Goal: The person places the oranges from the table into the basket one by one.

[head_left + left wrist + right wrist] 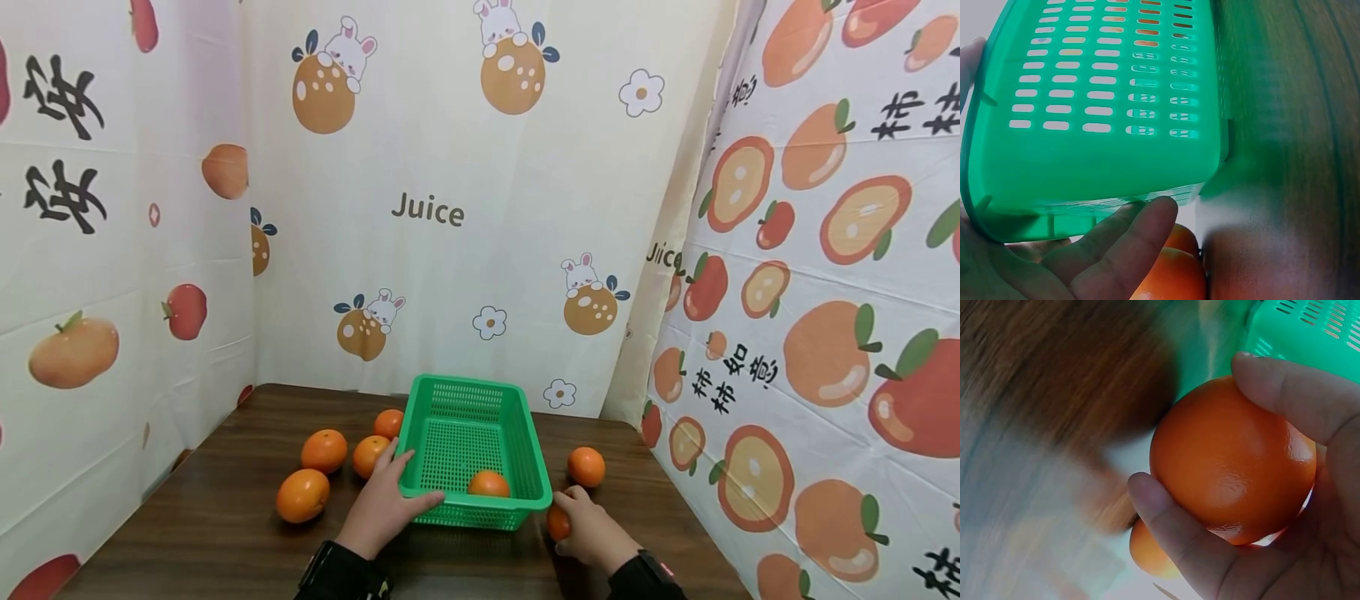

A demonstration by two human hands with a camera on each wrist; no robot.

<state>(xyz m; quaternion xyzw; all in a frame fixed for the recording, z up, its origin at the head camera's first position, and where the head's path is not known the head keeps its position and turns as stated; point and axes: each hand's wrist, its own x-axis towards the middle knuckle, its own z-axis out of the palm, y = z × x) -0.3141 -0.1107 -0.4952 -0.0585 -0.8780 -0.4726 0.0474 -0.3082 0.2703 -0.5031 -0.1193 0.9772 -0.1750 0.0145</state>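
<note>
A green plastic basket (534, 442) with slotted walls stands on the table, one orange (489, 483) lying inside near its front wall. My left hand (384, 507) holds the basket's front left corner, thumb at the front rim and fingers along the outer left side. In the left wrist view the fingers (1129, 250) lie against the basket wall (1085, 159). To the right of the basket, my right hand (596, 531) grips another orange (1229, 465) between thumb and fingers, low by the tabletop. Whether that orange touches the table cannot be told.
Several oranges (303, 496) sit left of the basket, the nearer ones close to my left hand. One more orange (586, 467) lies just beyond my right hand. Fruit-printed cloth (450, 283) hangs behind and on both sides of the brown table (225, 517).
</note>
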